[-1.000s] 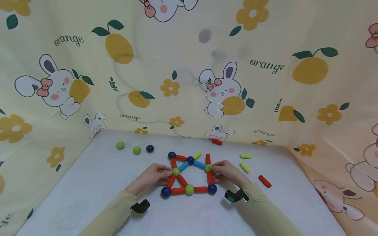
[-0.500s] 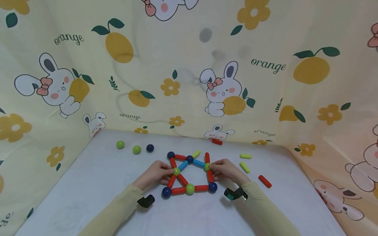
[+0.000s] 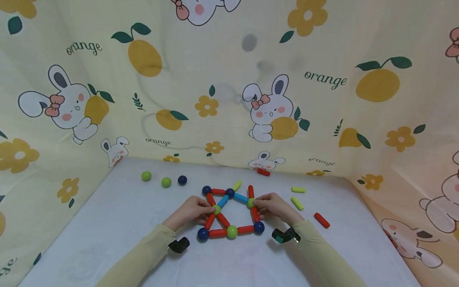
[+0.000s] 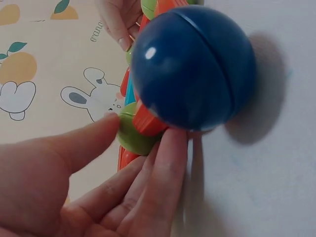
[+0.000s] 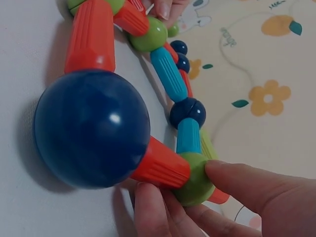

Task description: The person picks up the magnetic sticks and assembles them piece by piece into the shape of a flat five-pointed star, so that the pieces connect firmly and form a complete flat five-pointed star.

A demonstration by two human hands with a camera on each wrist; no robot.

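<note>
While my left hand [image 3: 191,212] pinches the left green ball [image 3: 217,209], my right hand [image 3: 275,208] pinches the right green ball [image 3: 251,203]. Logged remotely by me: one ball-and-rod frame [image 3: 223,220], on the white table [image 3: 229,265], between both hands; two blue rods [image 3: 224,201], meeting at a dark blue ball [image 3: 230,193]. Loose, right side: two yellow-green rods [image 3: 297,203], one red rod [image 3: 321,220]. Loose, far left: two lime balls [image 3: 166,182], one navy ball [image 3: 182,180].

The navy balls [image 5: 91,129] look like smooth, glossy plastic, the grooved red rods [image 5: 92,37] like duller plastic.
</note>
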